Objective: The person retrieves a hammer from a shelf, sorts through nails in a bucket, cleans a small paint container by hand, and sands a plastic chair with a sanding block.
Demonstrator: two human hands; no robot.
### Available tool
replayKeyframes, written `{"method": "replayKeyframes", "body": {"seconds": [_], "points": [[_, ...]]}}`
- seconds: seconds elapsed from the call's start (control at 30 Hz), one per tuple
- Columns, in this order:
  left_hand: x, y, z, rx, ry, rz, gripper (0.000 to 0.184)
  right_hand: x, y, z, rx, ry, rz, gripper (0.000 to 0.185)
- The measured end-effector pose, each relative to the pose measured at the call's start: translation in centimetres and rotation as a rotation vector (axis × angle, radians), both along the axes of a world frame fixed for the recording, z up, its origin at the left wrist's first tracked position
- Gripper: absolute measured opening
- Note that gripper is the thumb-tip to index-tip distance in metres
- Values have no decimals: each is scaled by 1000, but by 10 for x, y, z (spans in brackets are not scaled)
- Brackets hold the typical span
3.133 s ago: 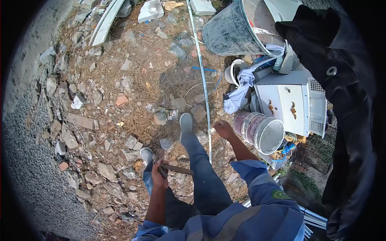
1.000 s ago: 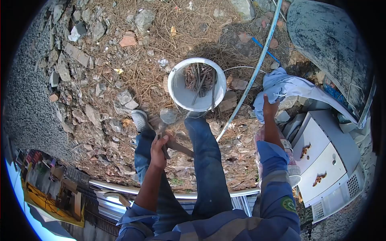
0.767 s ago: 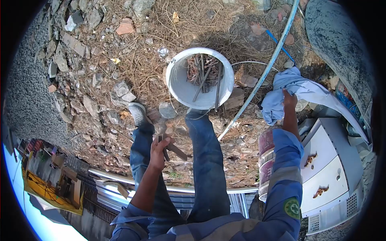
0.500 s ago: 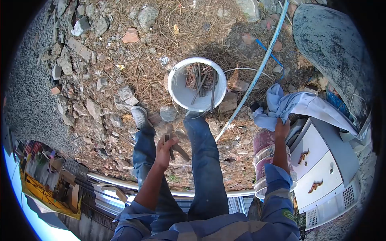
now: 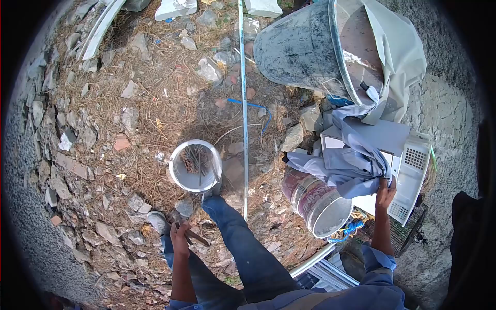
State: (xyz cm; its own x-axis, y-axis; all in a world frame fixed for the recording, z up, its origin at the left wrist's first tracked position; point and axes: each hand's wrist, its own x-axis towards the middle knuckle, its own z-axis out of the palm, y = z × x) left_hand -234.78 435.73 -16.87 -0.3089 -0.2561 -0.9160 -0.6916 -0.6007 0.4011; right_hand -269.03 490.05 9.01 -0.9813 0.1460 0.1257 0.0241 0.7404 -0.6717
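My left hand (image 5: 180, 235) is closed around short, dark brown bar-like pieces (image 5: 197, 238), low by my left leg; I cannot tell their exact kind. My right hand (image 5: 385, 194) grips the lower right end of a bunched light blue-grey cloth (image 5: 346, 165) with small dark parts at its ends. The cloth spreads over a white box-like unit (image 5: 365, 203) and partly over a stained pinkish-white bucket (image 5: 312, 202) lying tilted. In front of my feet stands a white bucket (image 5: 172, 161) holding several thin rods or sticks (image 5: 195, 156).
A big dark tub (image 5: 299, 46) lies on its side at upper right, with a grey sheet (image 5: 400, 46) at its mouth. A long pale blue pipe (image 5: 244, 103) crosses the ground. Loose stones (image 5: 209, 70) and dry needles cover the soil. A perforated white panel (image 5: 413, 165) lies at right.
My view has swung to the right. My right hand has drawn the cloth across the white unit and stained bucket, still gripping it. My left hand keeps the brown pieces.
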Motion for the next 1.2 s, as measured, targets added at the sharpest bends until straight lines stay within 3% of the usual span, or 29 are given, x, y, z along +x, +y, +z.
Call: {"method": "replayKeyframes", "body": {"seconds": [0.07, 0.17, 0.23, 0.3, 0.37, 0.47, 0.6, 0.7, 0.73, 0.83, 0.9, 0.97, 1.03, 1.2], "points": [[16, -10, 1, -16, -29, -39, 25, -37, 52, 44, 184, 107, -190, 32], [46, -20, -10, -29, -25, -25, 24, -114, 40, 91, 266, 248, -351, 50], [51, -22, -8, -46, -35, 6, 23, -160, 1, 72, 362, 310, -211, 68], [50, -28, 4, -69, -89, 21, 23, -166, -52, 21, 459, 253, -173, 83], [71, -26, -5, -25, -71, 73, 23, -131, -119, -33, 741, 146, -63, 90], [80, -23, -11, -53, -50, 83, 23, -47, -207, -134, 479, -220, 115, 75], [71, -22, -9, 0, -9, 155, 22, 74, -233, -330, 219, -871, 254, 89], [62, -24, 2, -20, 43, 159, 22, 141, -277, -419, 113, -1061, 248, 91], [60, -25, 3, -34, 60, 161, 21, 155, -302, -434, 247, -970, 184, 85], [80, -24, -2, -24, 48, 132, 22, 205, -378, -440, 461, -636, 196, 67], [85, -28, -5, -34, 30, 123, 22, 213, -412, -416, 303, -723, 468, 60], [114, -28, -14, -26, -5, 91, 23, 226, -419, -434, 188, -1036, 689, 55], [121, -33, -13, -19, -59, 84, 24, 226, -428, -440, 304, -1243, 742, 51], [149, -37, -20, -72, -127, 61, 26, 198, -435, -433, 634, -960, 855, 61]]}}
